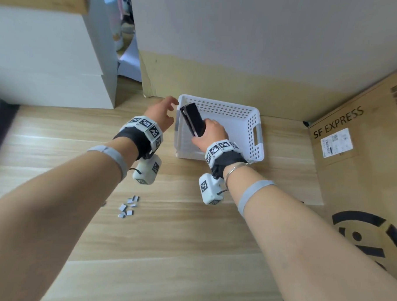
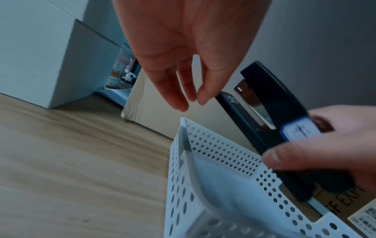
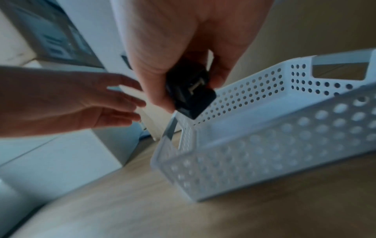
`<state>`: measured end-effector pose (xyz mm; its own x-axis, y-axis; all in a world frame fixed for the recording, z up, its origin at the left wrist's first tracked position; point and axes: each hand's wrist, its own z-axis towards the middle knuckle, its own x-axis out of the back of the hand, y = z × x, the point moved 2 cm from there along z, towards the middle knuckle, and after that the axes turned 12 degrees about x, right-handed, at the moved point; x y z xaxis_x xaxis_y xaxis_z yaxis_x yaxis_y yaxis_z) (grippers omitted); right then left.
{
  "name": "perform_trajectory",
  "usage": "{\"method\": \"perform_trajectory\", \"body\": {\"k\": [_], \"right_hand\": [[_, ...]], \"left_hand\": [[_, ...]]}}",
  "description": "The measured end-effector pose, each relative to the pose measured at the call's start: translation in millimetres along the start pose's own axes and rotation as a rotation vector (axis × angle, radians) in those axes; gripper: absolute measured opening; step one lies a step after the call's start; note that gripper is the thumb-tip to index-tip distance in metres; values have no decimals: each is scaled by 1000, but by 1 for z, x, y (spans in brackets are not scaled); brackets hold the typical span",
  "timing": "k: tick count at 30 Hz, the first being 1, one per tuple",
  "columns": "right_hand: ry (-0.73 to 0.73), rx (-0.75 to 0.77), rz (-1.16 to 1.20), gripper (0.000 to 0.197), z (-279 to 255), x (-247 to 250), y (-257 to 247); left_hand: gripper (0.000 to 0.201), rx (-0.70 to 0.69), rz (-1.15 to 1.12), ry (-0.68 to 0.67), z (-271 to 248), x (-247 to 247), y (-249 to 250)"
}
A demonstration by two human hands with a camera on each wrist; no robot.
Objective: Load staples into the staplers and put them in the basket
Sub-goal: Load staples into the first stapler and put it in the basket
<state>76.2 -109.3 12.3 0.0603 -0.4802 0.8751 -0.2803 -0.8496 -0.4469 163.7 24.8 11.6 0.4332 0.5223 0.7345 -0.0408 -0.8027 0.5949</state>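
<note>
My right hand (image 1: 210, 132) grips a black stapler (image 1: 192, 118) by its rear end and holds it above the left part of a white perforated basket (image 1: 251, 120). The stapler (image 2: 264, 112) points up and away from me, its metal magazine showing. In the right wrist view the stapler's black nose (image 3: 190, 95) sticks out between thumb and fingers over the basket (image 3: 264, 145). My left hand (image 1: 162, 113) hovers just left of the basket's rim, fingers relaxed and spread, holding nothing. Its fingertips (image 2: 181, 104) hang near the stapler's tip without touching it.
Several loose staple strips (image 1: 128, 206) lie on the wooden table (image 1: 166, 240) near my left forearm. A cardboard box marked SF EXPRESS (image 1: 352, 143) stands on the right. White boxes (image 1: 49, 64) stand at the back left, and a cardboard wall (image 1: 241, 79) rises behind the basket.
</note>
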Motion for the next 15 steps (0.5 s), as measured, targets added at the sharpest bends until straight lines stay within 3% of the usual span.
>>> {"method": "perform_trajectory", "body": {"k": [6,15], "right_hand": [[-127,-250,95,31,33,-17,9],[-174,-340,132,23,63,-64,15]], "left_hand": [[38,116,58,-56,25,-28,6],[35,107,39,-67,44,-49,-8]]}}
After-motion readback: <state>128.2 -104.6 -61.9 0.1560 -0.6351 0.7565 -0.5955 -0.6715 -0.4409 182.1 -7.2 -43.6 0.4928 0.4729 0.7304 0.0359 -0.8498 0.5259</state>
